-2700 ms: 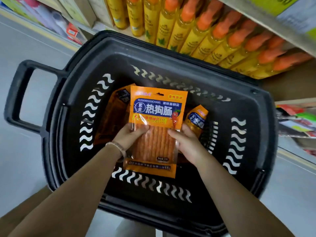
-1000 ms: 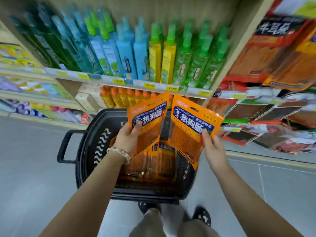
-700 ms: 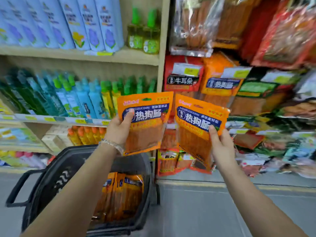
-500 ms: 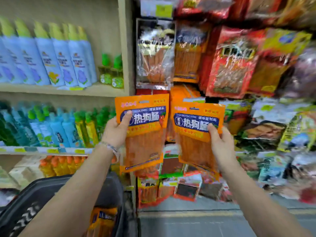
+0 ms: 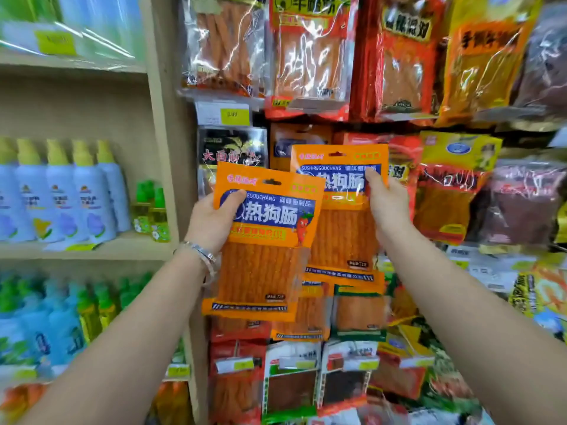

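Left hand [image 5: 211, 223]: thumb laid across the front of the left packet [image 5: 264, 256] at its blue label band, fingers out of sight behind. A firm pinch on the pack's left edge. Silver bracelet [image 5: 199, 253] at the wrist.

Right hand [image 5: 388, 207]: one digit pressed on the front of the right packet [image 5: 337, 237] near its upper right corner, the rest wrapped behind the right edge. Also a closed pinch.

Both packets are orange with the same print and a clear window showing reddish sticks. They are held upright, faces to camera, at centre frame. The left packet sits lower and overlaps the right one's lower left corner; whether they touch I cannot tell. Each has a hang slot [image 5: 271, 181] in its top strip.

Behind them, hanging snack packs [image 5: 306, 56] fill the centre and right of the frame, with a yellow price tag [image 5: 234, 113] above centre. Similar orange packs [image 5: 302, 314] hang just below the held pair. A wooden shelf upright [image 5: 165, 148] stands left of centre. Left of it are pale spray bottles [image 5: 76, 194], with small green-capped bottles [image 5: 152, 210] beside the upright.

Step, as I read it: the packets are raised to the display, on the point of being hung. The peg is hidden behind the packs. The next move calls for finding it, lining up one slot and pushing that packet on, likely the higher right one first, with the left held clear.
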A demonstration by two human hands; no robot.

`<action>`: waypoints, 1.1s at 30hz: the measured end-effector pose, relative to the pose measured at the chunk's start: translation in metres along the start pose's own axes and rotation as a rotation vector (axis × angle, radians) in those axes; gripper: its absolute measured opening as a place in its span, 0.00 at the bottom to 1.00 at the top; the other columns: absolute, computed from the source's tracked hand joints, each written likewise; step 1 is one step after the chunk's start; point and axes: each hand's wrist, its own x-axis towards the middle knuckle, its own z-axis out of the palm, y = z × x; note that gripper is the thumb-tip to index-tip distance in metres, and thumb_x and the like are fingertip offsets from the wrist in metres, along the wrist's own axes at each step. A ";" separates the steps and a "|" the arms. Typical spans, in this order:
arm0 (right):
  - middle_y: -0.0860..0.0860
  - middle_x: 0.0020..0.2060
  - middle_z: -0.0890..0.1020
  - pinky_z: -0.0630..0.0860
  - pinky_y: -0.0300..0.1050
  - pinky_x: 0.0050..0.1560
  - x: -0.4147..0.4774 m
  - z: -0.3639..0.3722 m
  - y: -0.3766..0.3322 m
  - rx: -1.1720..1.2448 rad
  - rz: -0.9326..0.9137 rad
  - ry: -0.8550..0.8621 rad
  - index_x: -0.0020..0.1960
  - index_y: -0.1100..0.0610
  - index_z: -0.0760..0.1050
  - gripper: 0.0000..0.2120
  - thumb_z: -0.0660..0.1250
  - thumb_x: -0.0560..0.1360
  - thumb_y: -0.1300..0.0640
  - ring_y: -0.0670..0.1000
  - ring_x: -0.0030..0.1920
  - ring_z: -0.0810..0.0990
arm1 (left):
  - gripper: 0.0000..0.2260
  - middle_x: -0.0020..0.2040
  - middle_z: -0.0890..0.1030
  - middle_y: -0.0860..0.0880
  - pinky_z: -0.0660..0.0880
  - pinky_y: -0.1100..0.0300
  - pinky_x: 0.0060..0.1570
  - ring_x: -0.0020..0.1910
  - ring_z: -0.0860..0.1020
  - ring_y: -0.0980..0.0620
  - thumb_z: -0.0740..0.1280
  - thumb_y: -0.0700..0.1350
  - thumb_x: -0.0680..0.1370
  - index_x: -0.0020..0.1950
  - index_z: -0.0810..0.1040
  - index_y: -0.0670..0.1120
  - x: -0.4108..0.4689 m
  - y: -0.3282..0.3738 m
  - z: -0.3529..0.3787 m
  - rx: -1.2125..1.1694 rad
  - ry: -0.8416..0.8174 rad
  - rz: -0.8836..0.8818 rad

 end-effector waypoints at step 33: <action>0.50 0.36 0.74 0.68 0.46 0.40 0.066 0.059 0.029 0.093 -0.211 -0.278 0.39 0.53 0.71 0.16 0.65 0.74 0.41 0.46 0.37 0.72 | 0.08 0.40 0.85 0.54 0.78 0.50 0.48 0.43 0.83 0.50 0.67 0.53 0.74 0.37 0.82 0.55 0.097 -0.011 0.070 -0.076 -0.073 0.071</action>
